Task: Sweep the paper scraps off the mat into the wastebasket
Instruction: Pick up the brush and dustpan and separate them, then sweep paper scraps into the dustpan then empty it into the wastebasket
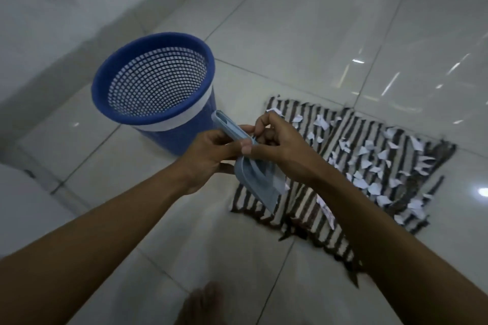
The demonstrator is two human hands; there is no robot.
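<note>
I see my left hand clamped around the handle of a light blue dustpan, right hand pinching at its top just beside, blue mesh wastebasket behind the grip, paper scraps scattered over the striped mat to its right.

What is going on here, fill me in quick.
A person stands on a tiled floor, both hands on a light blue dustpan: the left hand grips its handle, the right hand picks at it near the handle. White paper scraps cover the striped mat. The blue wastebasket stands beside the mat; sweeping has not started.
</note>
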